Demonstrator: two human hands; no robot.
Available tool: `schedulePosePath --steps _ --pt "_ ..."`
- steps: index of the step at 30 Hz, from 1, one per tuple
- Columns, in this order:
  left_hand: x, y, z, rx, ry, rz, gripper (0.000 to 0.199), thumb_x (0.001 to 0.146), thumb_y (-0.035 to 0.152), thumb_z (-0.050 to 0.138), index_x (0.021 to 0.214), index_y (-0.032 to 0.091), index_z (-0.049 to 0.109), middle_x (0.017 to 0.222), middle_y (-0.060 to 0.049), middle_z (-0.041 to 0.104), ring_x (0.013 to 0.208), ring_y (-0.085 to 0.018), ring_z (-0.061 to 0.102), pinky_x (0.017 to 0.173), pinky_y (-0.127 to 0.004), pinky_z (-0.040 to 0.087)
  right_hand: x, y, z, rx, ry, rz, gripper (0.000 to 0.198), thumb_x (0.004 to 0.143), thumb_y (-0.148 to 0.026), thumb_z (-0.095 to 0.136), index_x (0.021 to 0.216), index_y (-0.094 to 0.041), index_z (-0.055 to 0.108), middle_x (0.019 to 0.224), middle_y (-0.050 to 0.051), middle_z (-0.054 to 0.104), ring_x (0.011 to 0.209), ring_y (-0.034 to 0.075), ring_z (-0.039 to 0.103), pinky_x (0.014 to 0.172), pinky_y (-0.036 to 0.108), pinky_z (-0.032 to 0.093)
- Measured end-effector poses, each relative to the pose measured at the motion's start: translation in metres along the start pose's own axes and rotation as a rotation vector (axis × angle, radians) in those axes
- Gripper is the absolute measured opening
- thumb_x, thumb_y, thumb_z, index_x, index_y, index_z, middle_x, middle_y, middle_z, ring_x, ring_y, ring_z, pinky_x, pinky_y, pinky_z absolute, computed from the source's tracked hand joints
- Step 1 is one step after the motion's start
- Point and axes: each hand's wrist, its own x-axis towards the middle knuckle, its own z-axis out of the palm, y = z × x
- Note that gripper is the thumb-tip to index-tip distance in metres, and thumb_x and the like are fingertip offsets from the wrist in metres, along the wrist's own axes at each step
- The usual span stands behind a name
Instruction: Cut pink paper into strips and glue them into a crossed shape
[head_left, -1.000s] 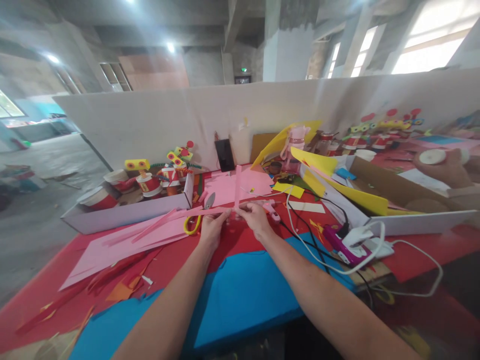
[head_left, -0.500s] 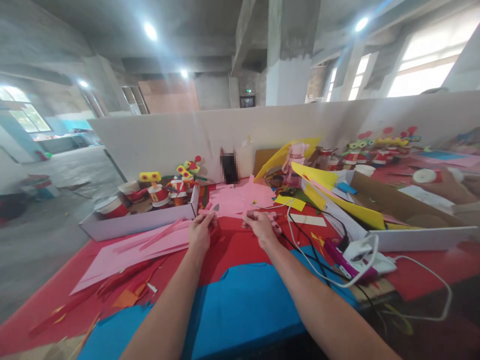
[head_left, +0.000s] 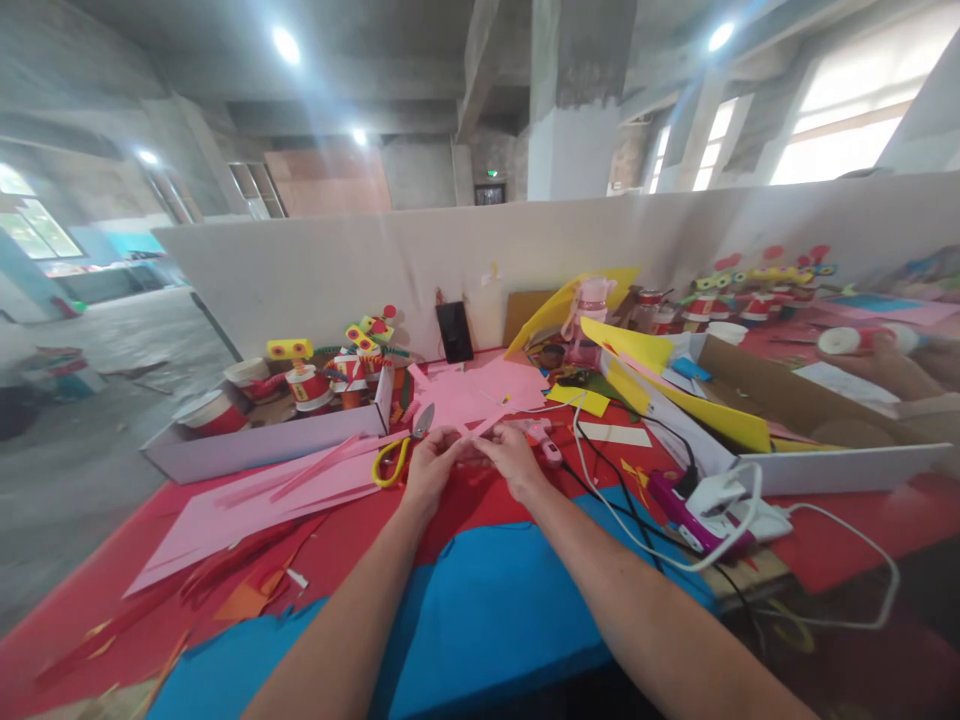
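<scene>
My left hand (head_left: 433,468) and my right hand (head_left: 516,462) are close together over the red table cover (head_left: 469,505). Between them they pinch a narrow pink paper strip (head_left: 466,437), its ends appearing to cross at my fingertips. Just left of my left hand lies a pair of scissors (head_left: 390,466) with yellow handles. A pink glue gun (head_left: 550,450) rests beside my right hand, partly hidden by it. Beyond my fingers is a pile of pink paper (head_left: 480,392). More pink sheets and strips (head_left: 255,505) lie to the left.
At left, a white box (head_left: 270,442) holds cup figures. Another box (head_left: 832,465) with yellow sheets stands at right, near a purple power strip (head_left: 694,515) with cables. A phone (head_left: 454,331) leans on the partition. Blue material (head_left: 495,610) covers the front edge. At far right, a person's hand (head_left: 892,365) holds a roll-shaped object.
My hands have come together, bringing the ends of the pink strip towards each other. The yellow scissor handles now show beside my left hand. The view has shifted slightly.
</scene>
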Motion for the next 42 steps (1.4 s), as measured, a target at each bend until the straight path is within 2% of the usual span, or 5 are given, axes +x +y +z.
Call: schedulePosePath --steps 7,10,16,31,42 --pt "0.0024 -0.0017 -0.009 0.102 0.103 0.012 0.035 0.062 0.046 0.08 0.058 0.014 0.068 0.051 0.001 0.058 0.051 -0.009 0.047 0.052 -0.022 0.035 0.0013 0.0034 -0.0018 -0.155 -0.016 0.03 0.036 0.05 -0.039 0.088 0.064 -0.017 0.063 0.058 0.0 0.068 0.052 0.016 0.064 0.051 0.027 0.054" --pt "0.0019 -0.0012 -0.0081 0.064 0.061 0.014 0.036 0.067 0.049 0.077 0.062 0.014 0.068 0.053 0.001 0.058 0.051 -0.009 0.048 0.053 -0.021 0.036 0.001 0.0023 -0.0028 -0.154 0.009 -0.007 0.034 0.052 -0.041 0.086 0.065 -0.017 0.065 0.061 0.0 0.069 0.055 0.016 0.065 0.055 0.028 0.055" --pt "-0.0012 0.0011 -0.0022 -0.002 -0.049 -0.036 0.034 0.062 0.045 0.081 0.071 0.014 0.07 0.057 0.001 0.061 0.054 -0.009 0.051 0.056 -0.021 0.04 -0.0007 -0.0014 -0.0023 -0.13 0.03 -0.095 0.03 0.055 -0.045 0.081 0.061 -0.018 0.067 0.059 0.001 0.069 0.057 0.017 0.066 0.065 0.032 0.058" --pt "-0.0016 0.0014 -0.0021 0.039 0.009 -0.043 0.034 0.061 0.046 0.08 0.066 0.014 0.067 0.051 0.002 0.058 0.05 -0.009 0.05 0.053 -0.022 0.039 -0.0001 0.003 -0.0006 -0.145 0.066 -0.109 0.029 0.057 -0.043 0.08 0.065 -0.018 0.068 0.062 0.003 0.07 0.059 0.02 0.066 0.063 0.034 0.057" --pt "-0.0017 0.001 -0.0018 0.054 0.036 -0.06 0.031 0.06 0.042 0.08 0.064 0.014 0.067 0.05 0.002 0.057 0.047 -0.009 0.047 0.051 -0.022 0.036 -0.0015 0.0015 -0.0033 -0.335 0.072 -0.185 0.022 0.066 -0.04 0.071 0.066 -0.017 0.07 0.06 0.003 0.069 0.058 0.019 0.065 0.06 0.03 0.051"
